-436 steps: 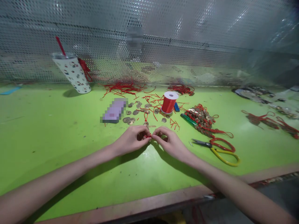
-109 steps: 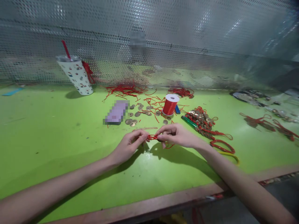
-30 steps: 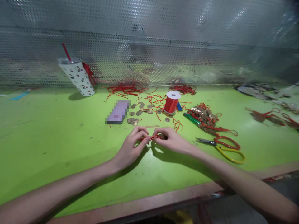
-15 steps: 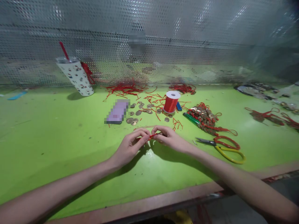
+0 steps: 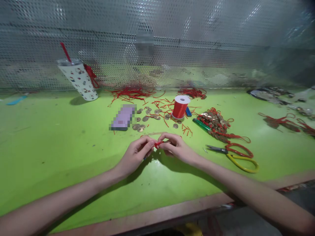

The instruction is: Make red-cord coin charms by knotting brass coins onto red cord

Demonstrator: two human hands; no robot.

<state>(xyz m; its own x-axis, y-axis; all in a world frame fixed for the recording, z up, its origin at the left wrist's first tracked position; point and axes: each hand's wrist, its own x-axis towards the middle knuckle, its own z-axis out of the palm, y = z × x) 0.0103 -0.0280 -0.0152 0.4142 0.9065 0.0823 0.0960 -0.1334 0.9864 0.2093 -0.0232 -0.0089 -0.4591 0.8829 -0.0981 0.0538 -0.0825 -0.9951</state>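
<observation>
Between my two hands, low over the green table [image 5: 98, 177], is a short piece of red cord [image 5: 158, 144] that looks knotted. My left hand [image 5: 137, 151] pinches its left end between thumb and fingers. From the other side, my right hand [image 5: 176, 147] pinches the same cord with thumb and forefinger. A small dark blue bit shows beneath my left fingers; I cannot tell what it is. Just beyond my hands lie several round brass-coloured coins [image 5: 139, 127] and short red cord scraps [image 5: 187, 130]. A spool of red cord [image 5: 180, 108] stands behind them.
Scissors [image 5: 227, 151] with one red and one yellow handle lie right of my hands. Behind them are a green lighter [image 5: 202, 125] and a heap of coins strung on red cord [image 5: 214, 121]. A phone [image 5: 123, 117] and a tumbler [image 5: 80, 80] stand left, before a perforated metal screen [image 5: 110, 59].
Both hands have shifted slightly left, and the fingers have changed their hold a little. More of the red cord shows between the fingertips. The blue bit under my left fingers has come into view.
</observation>
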